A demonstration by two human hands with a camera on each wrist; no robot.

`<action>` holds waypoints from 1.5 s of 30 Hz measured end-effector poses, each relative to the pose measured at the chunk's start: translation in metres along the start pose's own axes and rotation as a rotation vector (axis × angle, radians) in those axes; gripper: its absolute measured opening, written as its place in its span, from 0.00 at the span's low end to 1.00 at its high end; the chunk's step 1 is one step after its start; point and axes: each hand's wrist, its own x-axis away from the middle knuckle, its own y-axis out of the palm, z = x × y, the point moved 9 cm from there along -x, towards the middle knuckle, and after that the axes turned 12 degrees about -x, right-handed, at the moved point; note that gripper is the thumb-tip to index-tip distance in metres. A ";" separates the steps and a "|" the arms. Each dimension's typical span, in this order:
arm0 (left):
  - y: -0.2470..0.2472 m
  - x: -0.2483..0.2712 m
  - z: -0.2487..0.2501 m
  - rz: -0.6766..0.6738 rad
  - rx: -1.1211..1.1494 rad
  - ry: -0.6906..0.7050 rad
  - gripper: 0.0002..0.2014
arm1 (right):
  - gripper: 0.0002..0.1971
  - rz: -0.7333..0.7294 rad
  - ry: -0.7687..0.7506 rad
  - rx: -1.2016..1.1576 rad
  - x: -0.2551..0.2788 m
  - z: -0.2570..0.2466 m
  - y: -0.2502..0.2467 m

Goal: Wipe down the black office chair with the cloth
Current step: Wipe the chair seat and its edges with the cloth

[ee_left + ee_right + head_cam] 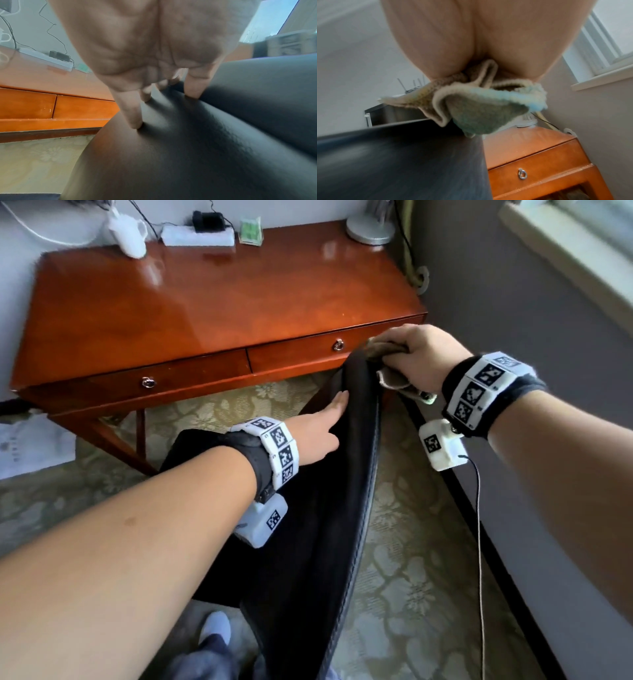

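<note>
I count one black office chair (308, 525), one cloth (481, 108), one wooden desk (205, 302) with two drawers, one lamp base (370, 229), one power strip (197, 236) and two hands.

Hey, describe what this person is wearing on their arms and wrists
Both forearms are bare, no sleeves. Each wrist carries a black fabric strap under a band of white blocks printed with black-and-white square markers: left wristband, right wristband. A white box with its own marker hangs below each wrist, left box and right box; a thin cable trails from the right one.
</note>
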 end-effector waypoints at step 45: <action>0.083 0.028 -0.033 0.091 0.038 0.223 0.57 | 0.19 0.175 0.113 0.062 0.250 -0.039 0.054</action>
